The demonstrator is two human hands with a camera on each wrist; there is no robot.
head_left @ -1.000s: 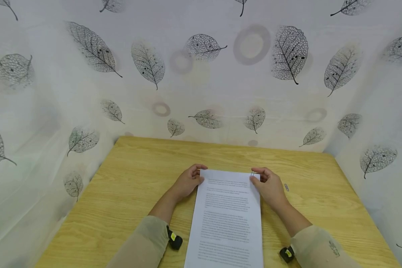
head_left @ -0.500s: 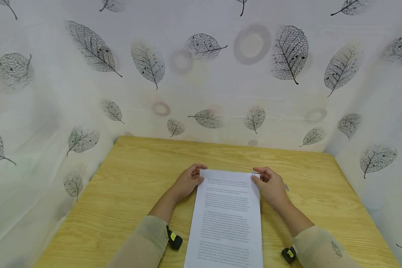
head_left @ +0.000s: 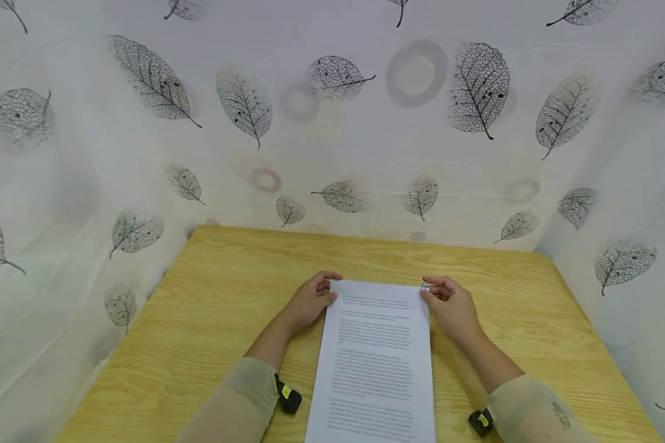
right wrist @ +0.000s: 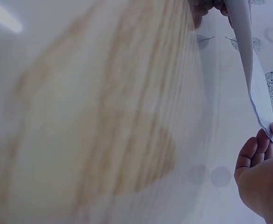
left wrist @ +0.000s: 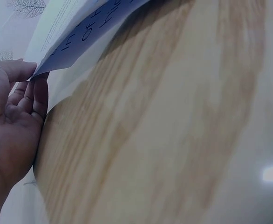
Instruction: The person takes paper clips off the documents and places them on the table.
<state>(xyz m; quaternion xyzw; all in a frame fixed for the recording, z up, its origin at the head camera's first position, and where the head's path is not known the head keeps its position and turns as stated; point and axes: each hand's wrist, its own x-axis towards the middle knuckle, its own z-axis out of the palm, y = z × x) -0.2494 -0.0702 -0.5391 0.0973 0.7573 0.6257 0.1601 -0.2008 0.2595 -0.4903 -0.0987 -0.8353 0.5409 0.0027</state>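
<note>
Printed sheets of paper [head_left: 377, 357] stretch from the middle of the table toward me, partly raised above it. My left hand [head_left: 310, 301] pinches their top left corner between thumb and fingers. In the left wrist view, large dark lettering shows on the underside of the paper [left wrist: 76, 44] beside the left hand [left wrist: 15, 121]. At the top right corner, my right hand [head_left: 451, 311] pinches a small paper clip [head_left: 424, 285] against the paper's edge. From the right wrist, the thumb and fingers of the right hand [right wrist: 262, 172] close around the paper's corner [right wrist: 267, 126].
The wooden table [head_left: 227, 289] extends on both sides of the paper. Behind it hangs a pale curtain [head_left: 360, 141] printed with leaves. Black wrist cameras sit on the left wrist [head_left: 289, 397] and the right wrist [head_left: 481, 423].
My right hand has shifted slightly right along the paper's top edge, and the clip has shifted with it. A second paper clip on the table is now hidden behind that hand. The left hand stays put.
</note>
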